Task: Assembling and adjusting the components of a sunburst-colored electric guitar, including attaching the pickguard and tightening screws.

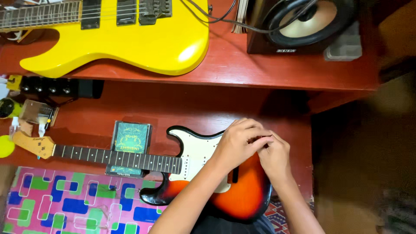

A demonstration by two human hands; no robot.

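Fingers of left hand [237, 144] and right hand [274, 155] curl closed atop sunburst guitar [242, 195].

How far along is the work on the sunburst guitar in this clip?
Done: the sunburst guitar lies flat, its neck propped on a green box. In hand: left hand and right hand meet over the bridge end; what they grip is hidden. Left: cannot be judged; strings are too fine to make out.
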